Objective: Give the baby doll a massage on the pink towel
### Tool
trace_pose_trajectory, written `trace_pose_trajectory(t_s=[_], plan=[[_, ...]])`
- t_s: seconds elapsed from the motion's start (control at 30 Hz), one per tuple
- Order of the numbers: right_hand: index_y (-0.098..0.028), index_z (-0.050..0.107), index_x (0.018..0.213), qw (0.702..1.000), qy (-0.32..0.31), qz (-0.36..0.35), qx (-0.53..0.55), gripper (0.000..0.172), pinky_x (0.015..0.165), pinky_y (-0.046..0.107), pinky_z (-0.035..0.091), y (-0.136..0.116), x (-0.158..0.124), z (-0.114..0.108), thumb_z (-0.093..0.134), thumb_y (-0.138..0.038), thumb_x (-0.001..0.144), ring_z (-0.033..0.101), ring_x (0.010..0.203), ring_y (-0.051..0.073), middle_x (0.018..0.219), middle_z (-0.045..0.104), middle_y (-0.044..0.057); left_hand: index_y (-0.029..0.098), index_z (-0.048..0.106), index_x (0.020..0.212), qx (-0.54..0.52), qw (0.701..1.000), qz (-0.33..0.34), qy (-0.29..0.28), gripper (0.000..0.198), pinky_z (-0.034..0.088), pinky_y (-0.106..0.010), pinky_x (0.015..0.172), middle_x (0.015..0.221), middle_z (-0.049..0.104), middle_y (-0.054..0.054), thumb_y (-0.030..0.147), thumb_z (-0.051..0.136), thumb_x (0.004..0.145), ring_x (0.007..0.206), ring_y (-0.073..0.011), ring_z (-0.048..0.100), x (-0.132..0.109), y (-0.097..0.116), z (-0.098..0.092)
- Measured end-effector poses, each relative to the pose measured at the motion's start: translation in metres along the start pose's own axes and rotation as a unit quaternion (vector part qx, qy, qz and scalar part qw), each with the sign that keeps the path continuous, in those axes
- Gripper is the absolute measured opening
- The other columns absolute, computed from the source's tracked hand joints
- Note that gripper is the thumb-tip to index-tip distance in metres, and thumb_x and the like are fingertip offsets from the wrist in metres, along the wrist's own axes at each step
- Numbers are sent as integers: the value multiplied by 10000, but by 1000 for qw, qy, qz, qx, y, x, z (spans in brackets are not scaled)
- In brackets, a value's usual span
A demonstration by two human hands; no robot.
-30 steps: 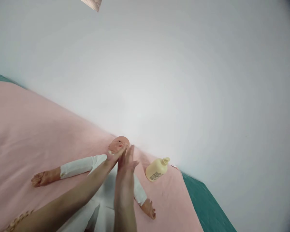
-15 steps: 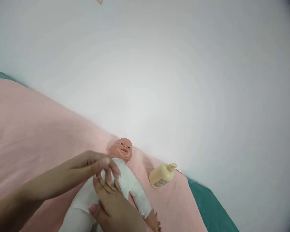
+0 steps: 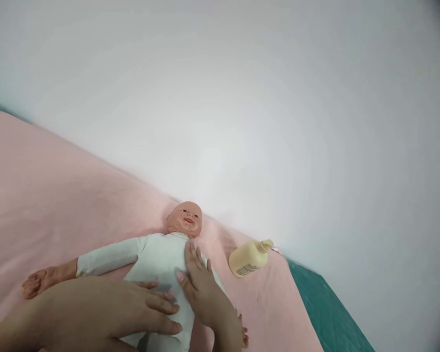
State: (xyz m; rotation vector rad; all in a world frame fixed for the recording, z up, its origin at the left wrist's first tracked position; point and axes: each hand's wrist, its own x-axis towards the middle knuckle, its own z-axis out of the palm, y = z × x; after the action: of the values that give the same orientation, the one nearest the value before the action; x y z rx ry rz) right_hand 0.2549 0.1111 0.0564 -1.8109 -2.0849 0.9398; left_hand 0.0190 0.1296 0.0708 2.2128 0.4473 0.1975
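Note:
A baby doll [image 3: 168,264] in a white cloth body lies on its back on a pink sheet [image 3: 77,190], its head toward the wall. My left hand [image 3: 113,313] reaches over the doll's lower belly from the left, fingers stretched out and apart. On the doll's upper chest, at the right side, my right hand [image 3: 201,288] lies flat with its fingers extended. Neither hand grips anything. One doll arm stretches out to the left; the other is mostly covered by my right hand and wrist. The doll's legs are cut off by the lower edge.
A pale yellow pump bottle [image 3: 247,259] stands on the sheet to the right of the doll, near the wall. Green cloth [image 3: 326,303] shows past the sheet's right edge. A plain white wall [image 3: 242,107] rises behind.
My hands were close together over the doll's chest and have moved apart. The left came down toward the belly, uncovering the doll's outstretched arm; the right slid up onto the upper chest.

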Motion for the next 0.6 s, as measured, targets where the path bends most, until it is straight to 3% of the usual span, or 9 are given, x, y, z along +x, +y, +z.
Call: trace_pose_trajectory(t_s=[0.1,0.23,0.37,0.47,0.6], plan=[[-186,153,1622,998,52,17,-5,660,1246,566,-21,8,-6,-8,363,-412,1039,-21,1558,240,1679,96,49,354,561,1415,-32,999,-6,-9,641,226,-503,1221,1513,453,-27,370,796,819,1442,-353,387,17,7,-2],[-132,57,1622,995,86,45,-16,700,1255,528,-34,13,-15,-14,301,-442,1044,-87,1552,203,1688,26,55,350,444,1489,39,997,-60,37,857,131,-601,1212,1585,297,-56,340,863,741,1486,-386,253,31,-11,10],[-134,24,1620,995,80,56,-19,714,1260,498,-47,4,-23,-17,305,-454,1046,-119,1546,173,1687,-24,33,288,284,1574,110,986,-102,74,882,73,-678,1183,1617,212,-113,443,760,849,1509,-395,154,37,-32,14],[-152,20,1619,998,39,43,-28,735,1268,456,-41,-11,-31,-22,345,-481,1047,-120,1546,154,1685,-34,11,221,198,1600,157,967,-182,88,863,90,-634,1211,1642,132,-112,567,611,926,1531,-363,79,40,-39,14],[-177,104,1617,996,-82,12,-34,803,1283,415,36,-32,-41,-26,480,-544,1010,-13,1564,197,1683,24,1,164,169,1603,207,942,-240,110,852,80,-647,1214,1637,158,-121,626,485,961,1539,-351,127,41,-45,12]])
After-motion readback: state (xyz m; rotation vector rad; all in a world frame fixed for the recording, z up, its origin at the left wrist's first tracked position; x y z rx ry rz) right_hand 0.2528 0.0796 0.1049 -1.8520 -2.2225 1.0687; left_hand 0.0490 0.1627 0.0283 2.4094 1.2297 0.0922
